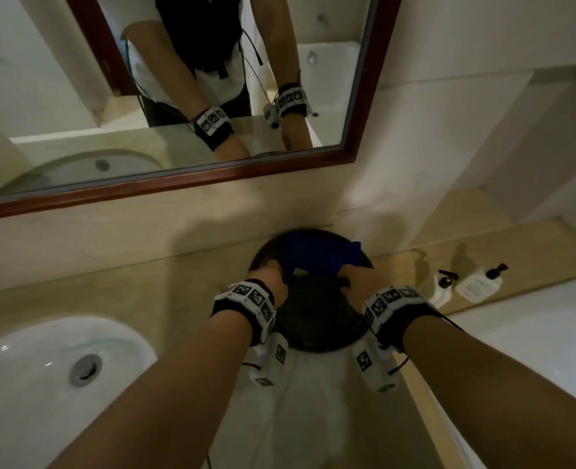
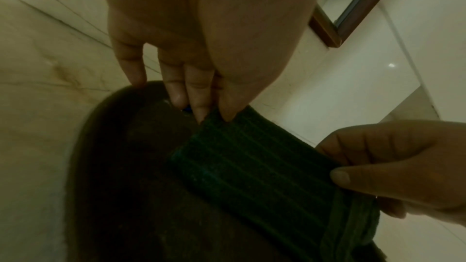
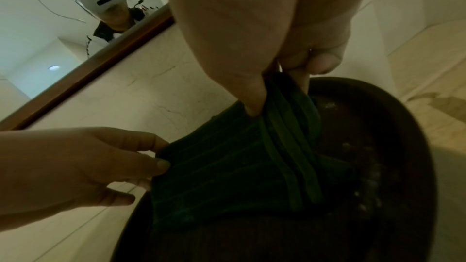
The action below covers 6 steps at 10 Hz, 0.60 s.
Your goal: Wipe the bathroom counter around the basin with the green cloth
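A dark green ribbed cloth (image 1: 315, 294) (image 2: 252, 166) (image 3: 227, 176) lies in a dark round tray (image 1: 324, 346) on the beige counter (image 1: 144, 292), right of the white basin (image 1: 36, 360). My left hand (image 1: 277, 282) (image 2: 214, 117) pinches the cloth's left far corner between thumb and fingers. My right hand (image 1: 349, 280) (image 3: 267, 97) pinches the right far corner, where the fabric bunches into folds. The cloth is stretched between the two hands, just above the tray. Each wrist view also shows the other hand (image 2: 353, 176) (image 3: 141, 158) holding its corner.
A blue cloth (image 1: 317, 252) lies in the tray's far half, against the wall. Two white pump bottles (image 1: 476, 282) stand on a ledge to the right. A wood-framed mirror (image 1: 185, 184) hangs above the counter. A white bathtub edge (image 1: 533, 333) runs along the right.
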Tool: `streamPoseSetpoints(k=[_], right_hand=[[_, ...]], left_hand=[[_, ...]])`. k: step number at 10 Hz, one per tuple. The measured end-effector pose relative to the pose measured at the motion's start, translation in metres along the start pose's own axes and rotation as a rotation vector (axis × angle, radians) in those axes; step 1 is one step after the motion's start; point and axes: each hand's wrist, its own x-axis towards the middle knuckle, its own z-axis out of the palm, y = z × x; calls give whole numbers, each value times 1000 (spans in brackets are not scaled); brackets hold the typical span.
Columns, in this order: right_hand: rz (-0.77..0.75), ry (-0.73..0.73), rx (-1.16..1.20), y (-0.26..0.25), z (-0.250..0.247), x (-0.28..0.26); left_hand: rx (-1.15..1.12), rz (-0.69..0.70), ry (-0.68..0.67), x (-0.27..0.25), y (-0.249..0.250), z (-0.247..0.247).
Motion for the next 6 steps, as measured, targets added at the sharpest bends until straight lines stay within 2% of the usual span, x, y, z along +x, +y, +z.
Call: streamPoseSetpoints(k=[1, 3, 4, 6], right_hand=[[22, -11, 0, 5, 12, 13], [53, -49, -39, 14, 26, 27], [42, -14, -64, 13, 28, 30], [10, 181, -129, 21, 26, 21]], left_hand=[[22, -38, 32, 11, 2, 5], [30, -141, 10, 18, 10, 9], [64, -83, 62, 19, 6, 15], [67, 69, 175, 4, 2, 13]])
